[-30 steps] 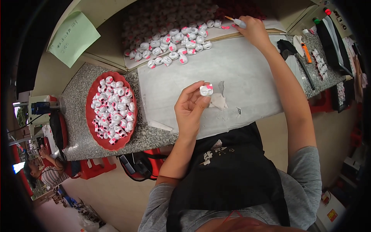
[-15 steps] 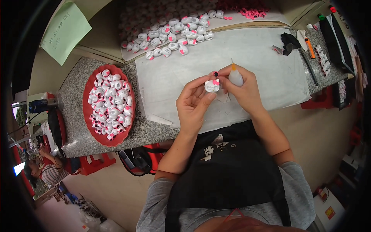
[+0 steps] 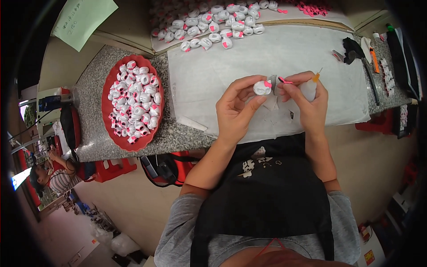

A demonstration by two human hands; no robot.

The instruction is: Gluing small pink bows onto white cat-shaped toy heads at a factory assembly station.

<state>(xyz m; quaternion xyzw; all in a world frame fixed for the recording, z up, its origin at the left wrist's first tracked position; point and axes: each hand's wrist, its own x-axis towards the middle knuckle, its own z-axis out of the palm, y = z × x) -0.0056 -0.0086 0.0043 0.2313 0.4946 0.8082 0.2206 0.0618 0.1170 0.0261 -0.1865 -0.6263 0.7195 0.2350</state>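
My left hand pinches a small white cat-head figure with a pink bow on its upper right. To its right, my right hand has a small pink-and-black piece between thumb and fingertip. Tucked in that same hand is a translucent white squeeze bottle with an orange collar and a thin needle tip pointing up and away. A gap separates the pink piece from the figure. Below both hands lies a white sheet with a few grey paper scraps on it.
On the left stands a red scalloped tray heaped with similar white figures. More figures crowd the back ledge beside a pile of pink pieces. At right lie a black cloth and an orange cutter. A person sits far left.
My hands have drawn apart, and the pink-and-black piece is now in my right fingertips, away from the figure. The bottle tilts more to the right. The whole view has shifted.
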